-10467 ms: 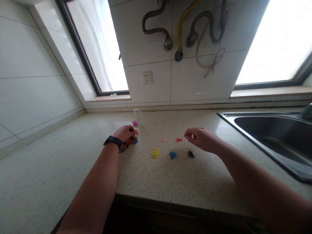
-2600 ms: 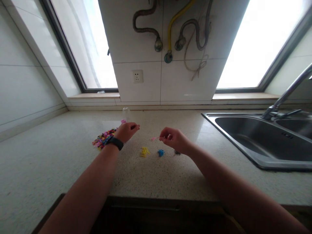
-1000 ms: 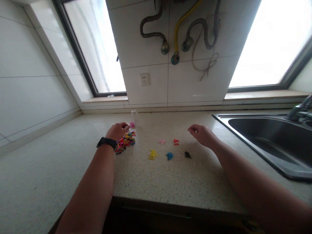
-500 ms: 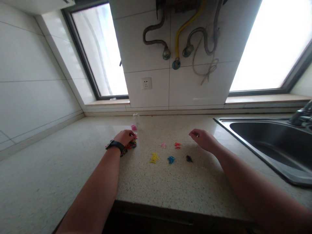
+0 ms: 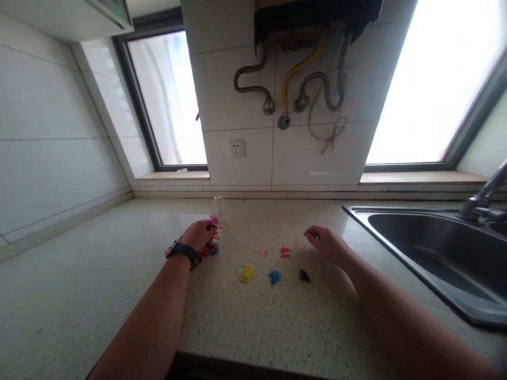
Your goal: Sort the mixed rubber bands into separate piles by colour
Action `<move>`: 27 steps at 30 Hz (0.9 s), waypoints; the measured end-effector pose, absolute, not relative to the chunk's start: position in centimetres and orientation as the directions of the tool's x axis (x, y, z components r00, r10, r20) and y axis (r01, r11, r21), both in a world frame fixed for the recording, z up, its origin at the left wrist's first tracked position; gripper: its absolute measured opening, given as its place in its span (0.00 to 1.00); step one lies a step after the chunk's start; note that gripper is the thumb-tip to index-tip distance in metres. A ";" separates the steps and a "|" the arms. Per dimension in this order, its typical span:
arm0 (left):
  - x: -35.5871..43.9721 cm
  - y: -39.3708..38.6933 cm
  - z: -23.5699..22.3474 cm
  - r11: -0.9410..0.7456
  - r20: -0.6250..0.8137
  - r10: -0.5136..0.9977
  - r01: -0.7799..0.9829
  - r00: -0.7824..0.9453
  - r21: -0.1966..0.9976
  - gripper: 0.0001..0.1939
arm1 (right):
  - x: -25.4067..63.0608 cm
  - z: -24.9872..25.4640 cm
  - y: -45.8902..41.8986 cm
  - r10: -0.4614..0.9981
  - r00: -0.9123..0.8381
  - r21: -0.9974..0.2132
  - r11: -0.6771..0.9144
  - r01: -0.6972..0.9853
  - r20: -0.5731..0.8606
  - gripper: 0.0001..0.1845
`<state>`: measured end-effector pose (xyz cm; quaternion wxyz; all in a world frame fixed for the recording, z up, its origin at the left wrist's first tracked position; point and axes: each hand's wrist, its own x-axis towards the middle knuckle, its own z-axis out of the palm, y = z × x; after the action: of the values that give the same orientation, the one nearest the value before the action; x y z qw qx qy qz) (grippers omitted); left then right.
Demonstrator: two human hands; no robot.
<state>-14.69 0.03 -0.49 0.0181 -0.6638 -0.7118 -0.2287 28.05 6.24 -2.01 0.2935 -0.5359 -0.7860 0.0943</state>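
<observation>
My left hand (image 5: 199, 235), with a black watch on its wrist, is over a mixed pile of small coloured pieces (image 5: 209, 249). Its thumb and fingers are pinched on a small red piece (image 5: 219, 228), too small to name by kind. My right hand (image 5: 324, 240) hovers at the right with fingers curled together; whatever is in them, if anything, is hidden. Between the hands lie small sorted heaps: pink pieces (image 5: 262, 251), red pieces (image 5: 285, 252), yellow pieces (image 5: 246, 274), blue pieces (image 5: 274, 277) and black pieces (image 5: 303, 275).
A clear cup (image 5: 218, 205) stands behind my left hand, beside a pink object (image 5: 214, 218). On the right, a steel sink (image 5: 358, 215) with a faucet (image 5: 477, 206) is set into the speckled counter (image 5: 237, 322). Pipes and a socket (image 5: 237, 148) are on the tiled wall.
The camera view has tilted up, so everything sits lower in the picture. My left hand has lifted slightly from the pile, a red piece showing at its fingertips. The right hand stays about where it was.
</observation>
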 end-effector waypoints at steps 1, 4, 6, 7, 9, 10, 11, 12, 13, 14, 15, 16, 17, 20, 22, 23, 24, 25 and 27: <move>-14.5 0.0 -0.4 0.012 0.336 0.934 0.953 -0.118 0.303 0.14 | 28.0 -2.0 6.2 0.900 -0.250 -0.468 0.404 0.786 0.357 0.13; -14.0 -0.1 -0.1 -0.003 0.363 0.925 0.952 -0.114 0.307 0.14 | 28.1 -2.2 6.4 0.903 -0.245 -0.486 0.401 0.777 0.354 0.13; -13.7 -0.2 0.1 -0.014 0.385 0.916 0.949 -0.114 0.314 0.14 | 28.3 -2.5 6.7 0.901 -0.245 -0.488 0.404 0.774 0.358 0.13; -13.5 -0.2 0.3 -0.021 0.397 0.910 0.947 -0.115 0.321 0.13 | 28.4 -2.7 6.9 0.900 -0.246 -0.488 0.406 0.773 0.358 0.13; -13.2 -0.4 0.6 -0.050 0.422 0.900 0.938 -0.107 0.343 0.13 | 28.5 -2.9 7.2 0.901 -0.248 -0.492 0.406 0.770 0.356 0.13; -13.1 -0.5 0.8 -0.073 0.437 0.894 0.932 -0.097 0.356 0.13 | 28.6 -3.0 7.3 0.902 -0.249 -0.496 0.407 0.768 0.354 0.13; -12.9 -0.7 1.0 -0.103 0.454 0.887 0.924 -0.083 0.369 0.13 | 28.6 -3.0 7.4 0.902 -0.248 -0.499 0.406 0.766 0.353 0.13; -12.7 -0.8 1.2 -0.133 0.471 0.879 0.914 -0.068 0.382 0.13 | 28.7 -3.0 7.4 0.902 -0.246 -0.500 0.405 0.765 0.354 0.13; -12.5 -0.9 1.4 -0.160 0.486 0.872 0.904 -0.059 0.396 0.13 | 28.7 -3.0 7.4 0.901 -0.244 -0.501 0.406 0.764 0.358 0.13; -12.3 -1.0 1.6 -0.182 0.497 0.866 0.893 -0.053 0.411 0.14 | 28.6 -3.0 7.3 0.900 -0.242 -0.502 0.408 0.763 0.363 0.13; -12.1 -1.1 1.8 -0.201 0.507 0.860 0.881 -0.051 0.428 0.14 | 28.6 -2.9 7.3 0.899 -0.242 -0.502 0.409 0.762 0.366 0.12; -11.8 -1.2 1.9 -0.219 0.515 0.856 0.868 -0.048 0.446 0.15 | 28.6 -2.8 7.2 0.898 -0.242 -0.501 0.410 0.762 0.367 0.12; -11.4 -1.3 2.1 -0.237 0.523 0.851 0.853 -0.048 0.464 0.15 | 28.5 -2.7 7.1 0.899 -0.242 -0.501 0.409 0.763 0.365 0.12; -10.0 -1.7 2.6 -0.292 0.534 0.844 0.787 -0.055 0.543 0.15 | 28.3 -2.5 6.8 0.902 -0.246 -0.500 0.405 0.765 0.355 0.12; -8.9 -2.1 2.9 -0.324 0.522 0.850 0.718 -0.065 0.616 0.16 | 28.2 -2.4 6.6 0.903 -0.251 -0.501 0.407 0.764 0.350 0.12; -8.2 -2.3 3.0 -0.339 0.511 0.857 0.677 -0.065 0.654 0.17 | 28.1 -2.4 6.6 0.902 -0.253 -0.503 0.408 0.762 0.349 0.12; -7.5 -2.6 3.2 -0.353 0.502 0.863 0.635 -0.062 0.687 0.17 | 28.0 -2.4 6.5 0.902 -0.255 -0.504 0.410 0.760 0.349 0.12; -6.8 -2.9 3.3 -0.370 0.495 0.867 0.593 -0.056 0.715 0.16 | 28.0 -2.4 6.5 0.901 -0.260 -0.505 0.414 0.758 0.348 0.12; -5.3 -3.4 3.4 -0.407 0.486 0.873 0.501 -0.032 0.764 0.15 | 27.9 -2.4 6.6 0.897 -0.269 -0.502 0.423 0.755 0.352 0.12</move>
<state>-5.26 -3.37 3.36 -0.1846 -0.6706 -0.5124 -0.5036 27.91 6.56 -2.43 0.3018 -0.5241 -0.7877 0.1178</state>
